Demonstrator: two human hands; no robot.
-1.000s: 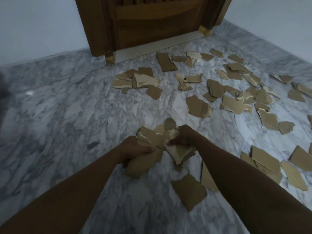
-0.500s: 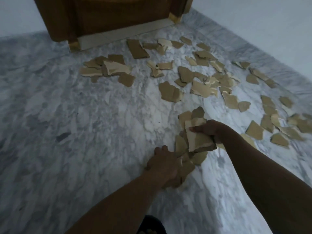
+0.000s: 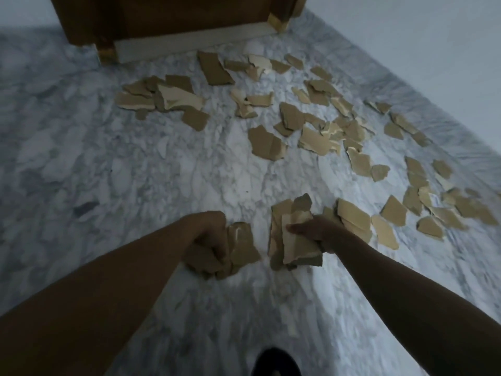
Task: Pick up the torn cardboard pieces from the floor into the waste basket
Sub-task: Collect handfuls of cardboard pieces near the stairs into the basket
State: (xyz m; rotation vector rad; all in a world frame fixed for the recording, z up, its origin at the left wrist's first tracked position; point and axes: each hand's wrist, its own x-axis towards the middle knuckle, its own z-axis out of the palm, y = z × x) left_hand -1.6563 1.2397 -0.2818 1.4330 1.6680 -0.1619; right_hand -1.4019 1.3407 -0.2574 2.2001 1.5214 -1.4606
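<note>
My left hand [image 3: 208, 237] is curled round one bunch of torn cardboard pieces [image 3: 242, 246], and my right hand [image 3: 317, 229] grips a second bunch [image 3: 294, 241], both held over the marble floor [image 3: 162, 172]. Dozens of loose pieces [image 3: 267, 142], overlapping too much to count exactly, lie scattered ahead and to my right, toward the one wooden door [image 3: 162, 17].

grey-veined marble floor [image 3: 141, 185], torn cardboard pieces [image 3: 267, 143] scattered flat across its far and right parts

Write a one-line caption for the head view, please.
Left hand and right hand each grip a bundle of torn cardboard; more pieces lie scattered on the marble floor before a wooden door.
</note>
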